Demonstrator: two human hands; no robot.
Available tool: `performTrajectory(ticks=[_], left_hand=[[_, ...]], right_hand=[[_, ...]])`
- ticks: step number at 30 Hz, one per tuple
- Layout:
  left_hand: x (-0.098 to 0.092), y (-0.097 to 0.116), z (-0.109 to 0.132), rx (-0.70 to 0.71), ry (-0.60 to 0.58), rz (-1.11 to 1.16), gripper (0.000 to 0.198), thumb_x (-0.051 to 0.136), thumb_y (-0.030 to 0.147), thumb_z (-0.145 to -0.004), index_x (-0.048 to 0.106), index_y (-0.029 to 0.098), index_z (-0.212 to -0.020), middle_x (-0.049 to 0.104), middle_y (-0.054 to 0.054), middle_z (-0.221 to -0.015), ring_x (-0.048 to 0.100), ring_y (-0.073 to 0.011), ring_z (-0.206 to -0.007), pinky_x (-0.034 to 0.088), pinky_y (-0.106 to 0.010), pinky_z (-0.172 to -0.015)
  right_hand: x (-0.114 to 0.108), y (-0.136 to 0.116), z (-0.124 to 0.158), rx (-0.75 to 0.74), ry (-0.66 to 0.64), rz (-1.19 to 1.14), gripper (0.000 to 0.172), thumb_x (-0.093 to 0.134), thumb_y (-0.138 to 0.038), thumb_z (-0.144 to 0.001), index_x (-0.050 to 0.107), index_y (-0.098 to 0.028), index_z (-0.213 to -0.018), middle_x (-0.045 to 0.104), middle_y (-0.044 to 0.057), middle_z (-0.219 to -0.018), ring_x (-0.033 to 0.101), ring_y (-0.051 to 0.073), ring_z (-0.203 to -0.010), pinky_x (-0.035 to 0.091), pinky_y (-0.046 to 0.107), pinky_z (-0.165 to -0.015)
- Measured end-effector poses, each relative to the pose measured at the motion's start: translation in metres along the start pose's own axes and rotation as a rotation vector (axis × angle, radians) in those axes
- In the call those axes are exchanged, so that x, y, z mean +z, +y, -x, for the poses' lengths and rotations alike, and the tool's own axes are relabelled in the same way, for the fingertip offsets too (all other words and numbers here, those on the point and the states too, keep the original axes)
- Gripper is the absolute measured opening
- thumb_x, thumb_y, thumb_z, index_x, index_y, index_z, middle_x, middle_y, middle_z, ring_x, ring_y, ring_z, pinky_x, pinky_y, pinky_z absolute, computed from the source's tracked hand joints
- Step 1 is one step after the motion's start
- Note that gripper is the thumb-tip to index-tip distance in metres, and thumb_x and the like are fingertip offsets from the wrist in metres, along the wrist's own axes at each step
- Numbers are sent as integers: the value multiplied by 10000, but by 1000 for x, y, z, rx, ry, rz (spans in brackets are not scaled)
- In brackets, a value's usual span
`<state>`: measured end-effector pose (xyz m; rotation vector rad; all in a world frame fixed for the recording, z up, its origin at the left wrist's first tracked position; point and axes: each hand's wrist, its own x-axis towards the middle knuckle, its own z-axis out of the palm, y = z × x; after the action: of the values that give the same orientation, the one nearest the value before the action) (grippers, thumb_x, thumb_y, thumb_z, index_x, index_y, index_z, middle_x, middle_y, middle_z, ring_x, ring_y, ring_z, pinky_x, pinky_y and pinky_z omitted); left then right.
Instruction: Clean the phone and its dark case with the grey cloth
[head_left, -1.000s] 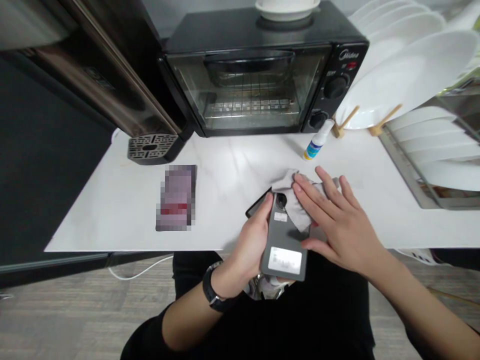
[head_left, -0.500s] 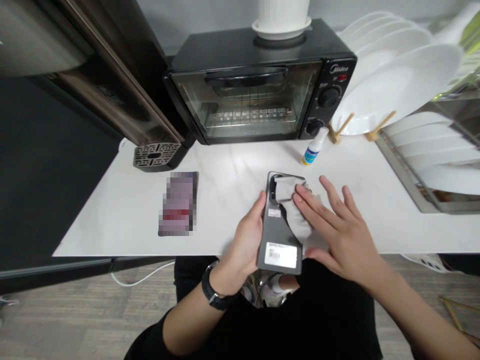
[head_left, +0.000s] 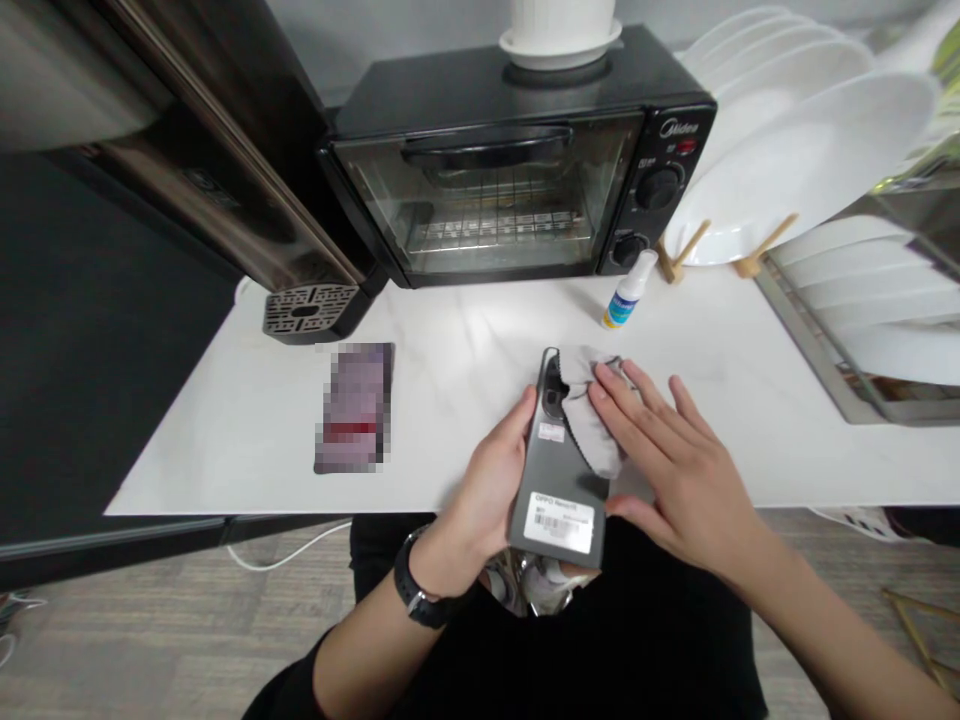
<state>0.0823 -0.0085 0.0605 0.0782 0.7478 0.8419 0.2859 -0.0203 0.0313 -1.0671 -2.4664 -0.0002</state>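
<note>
My left hand grips a grey phone by its left edge, back side up, with a white barcode label near its lower end. My right hand lies flat with fingers stretched out, pressing a light grey cloth onto the phone's upper right part, beside the camera ring. The phone hangs over the front edge of the white counter. I wear a black watch on my left wrist.
A second phone lies on the counter to the left. A small spray bottle stands before a black toaster oven. A drip-tray appliance is at the back left, white plates in a rack at the right.
The cloth and my right hand's fingers shifted slightly over the phone's upper back. The phone tilted a little in my left hand. An earlier second dark edge under the phone no longer shows.
</note>
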Motion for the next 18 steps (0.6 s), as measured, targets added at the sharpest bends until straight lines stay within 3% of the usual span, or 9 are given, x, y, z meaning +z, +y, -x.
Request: performTrajectory(ticks=[2, 5, 9, 13, 16, 18], left_hand=[[1, -11, -3, 87, 72, -54, 452, 458, 388, -1118, 678, 130, -1416, 822, -115, -1133, 792, -245, -1032, 579, -359, -1025], [-1, -9, -7, 145, 128, -35, 445, 457, 372, -1109, 684, 117, -1394, 828, -110, -1068, 798, -237, -992, 589, -342, -997], [-5, 16, -5, -11, -16, 96, 736, 326, 614, -1096, 685, 34, -1372, 812, -192, -1107, 794, -294, -1028, 605, -378, -968], [-1, 16, -1, 33, -61, 126, 690, 299, 577, -1118, 650, 83, -1448, 804, -173, -1188, 784, -301, -1095, 585, -414, -1034], [3, -3, -4, 61, 36, 82, 542, 401, 461, -1128, 623, 119, -1486, 812, -134, -1180, 791, -268, -1068, 576, -390, -1050], [4, -10, -7, 107, 82, 54, 491, 427, 388, -1127, 604, 125, -1502, 820, -117, -1149, 797, -243, -1032, 580, -364, -1033]], right_hand=[[2, 0, -8, 58, 4, -34, 934, 289, -760, -1040, 240, -104, -1703, 266, 134, -1784, 184, 332, -1685, 216, 609, -1352], [4, -19, -14, -29, -23, -87, 940, 344, -766, -1031, 306, -82, -1675, 319, 119, -1766, 227, 307, -1677, 230, 574, -1360], [4, -41, -5, -186, -43, -103, 900, 463, -753, -1011, 424, -90, -1619, 409, 57, -1731, 265, 226, -1666, 97, 433, -1398], [3, -24, 1, -35, -19, -104, 885, 374, -733, -1045, 329, -110, -1672, 334, 78, -1766, 238, 262, -1675, 159, 496, -1385], [7, -12, -4, 111, 26, -149, 829, 260, -694, -1077, 278, -145, -1698, 295, 95, -1780, 208, 303, -1683, 231, 594, -1351], [9, -18, -7, 111, 36, -185, 811, 245, -682, -1084, 315, -142, -1685, 310, 87, -1777, 192, 295, -1687, 212, 583, -1359]])
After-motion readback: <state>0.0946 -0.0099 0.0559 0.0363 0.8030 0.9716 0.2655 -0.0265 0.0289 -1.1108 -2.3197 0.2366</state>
